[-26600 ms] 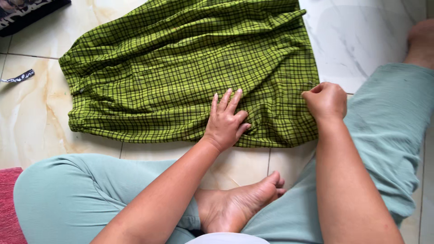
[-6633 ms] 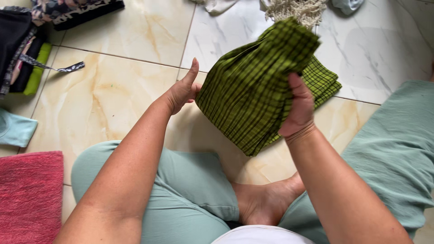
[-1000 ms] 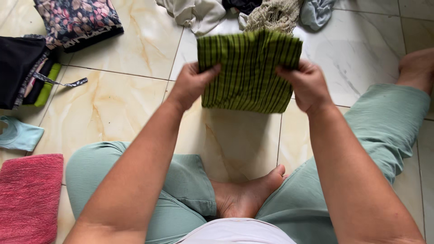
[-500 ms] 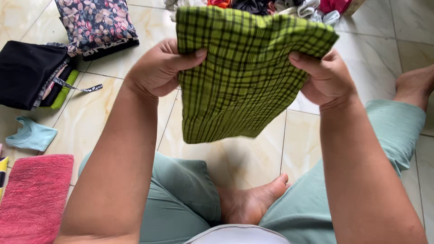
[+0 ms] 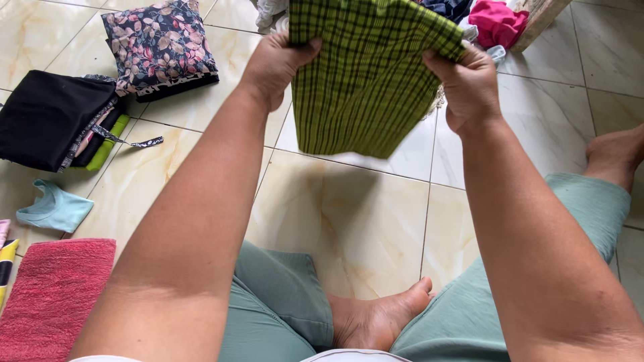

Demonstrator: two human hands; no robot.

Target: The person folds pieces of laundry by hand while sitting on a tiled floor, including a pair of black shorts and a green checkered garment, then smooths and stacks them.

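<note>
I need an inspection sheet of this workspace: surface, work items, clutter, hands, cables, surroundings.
Surface: glossy beige tile floor.
Work items: folded green plaid cloth, held up off the floor.
Clutter: floral bundle, black clothes stack, pale blue garment, red towel, pink cloth in a heap at the top.
Hands: left hand and right hand each grip a top corner of the cloth.
Cables: nothing seen.
Surroundings: the person sits cross-legged, bare foot in front.
</note>
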